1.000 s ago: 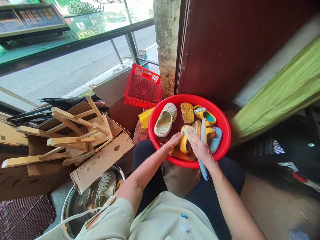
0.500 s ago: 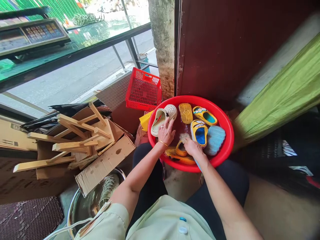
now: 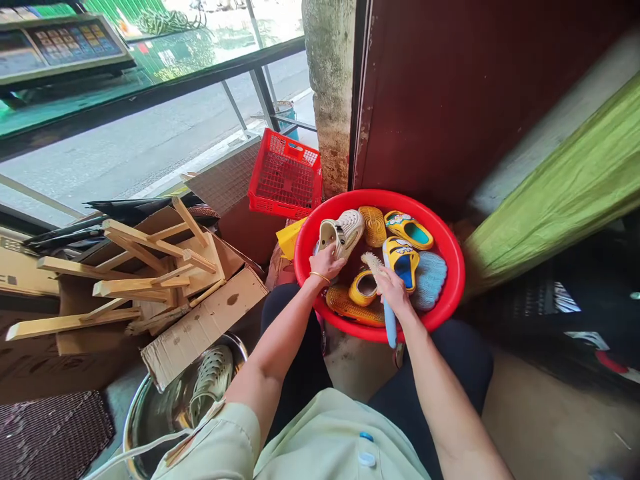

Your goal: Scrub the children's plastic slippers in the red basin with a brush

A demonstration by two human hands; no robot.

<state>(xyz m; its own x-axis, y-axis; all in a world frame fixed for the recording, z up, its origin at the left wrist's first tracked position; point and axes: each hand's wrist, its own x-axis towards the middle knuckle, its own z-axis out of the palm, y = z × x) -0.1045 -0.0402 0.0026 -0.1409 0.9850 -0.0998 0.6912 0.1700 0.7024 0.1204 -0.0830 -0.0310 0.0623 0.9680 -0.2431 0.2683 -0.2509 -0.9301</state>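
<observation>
Head view, left hand (image 3: 327, 262) partly hiding clog (image 3: 351, 230), right hand (image 3: 393, 287) gripping brush (image 3: 390, 325)

One red plastic basin (image 3: 456, 273), oval in my view, centre right of the frame, before my knees. Contents, as I list them:
- Cream clog (image 3: 351, 230), upper left of the basin, tilted, my left hand (image 3: 327, 261) gripping its heel end.
- Yellow slipper (image 3: 373, 227), top middle, patterned sole upward.
- Teal-lined yellow clog (image 3: 397, 221), upper right.
- Blue-lined yellow clog (image 3: 401, 249), right of centre.
- Light-blue ridged item (image 3: 432, 281), far right, beside the last; kind unclear.
- Small-mouthed yellow clog (image 3: 357, 291), lower middle.
- Orange-yellow sole (image 3: 347, 308), lower left, partly covered.
</observation>
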